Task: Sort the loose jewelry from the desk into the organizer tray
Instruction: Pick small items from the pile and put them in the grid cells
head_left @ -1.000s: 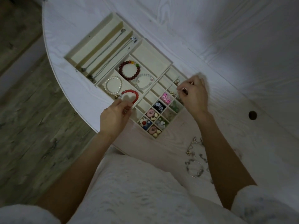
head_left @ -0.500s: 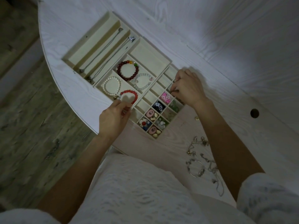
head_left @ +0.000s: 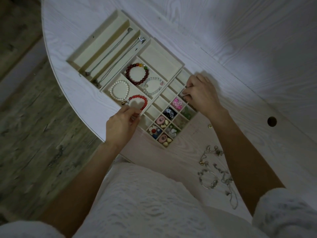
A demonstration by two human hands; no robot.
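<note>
A pale wooden organizer tray (head_left: 159, 59) lies at an angle on the white desk (head_left: 240, 40). Its long slots hold chain necklaces (head_left: 109, 55). The middle sections hold a dark red bracelet (head_left: 137, 73), a pearl bracelet (head_left: 120, 91), a pale bead bracelet (head_left: 152, 86) and a red bracelet (head_left: 139, 100). Several small squares hold colourful charms (head_left: 164, 127). My left hand (head_left: 120, 127) grips the tray's near edge beside the red bracelet. My right hand (head_left: 200, 95) hangs over the small squares on the tray's right side with its fingers curled down; anything they hold is hidden. Loose silver jewelry (head_left: 214, 172) lies near my right forearm.
A small gold piece (head_left: 209, 126) lies on the desk beside my right wrist. A round cable hole (head_left: 272, 121) sits farther right. The desk's curved edge (head_left: 56, 78) runs close to the tray's left side, with wooden floor (head_left: 30, 134) below.
My right hand has moved left from the tray's right rim to over the small squares, with its fingers lowered into them. My left hand has stayed at the tray's near edge.
</note>
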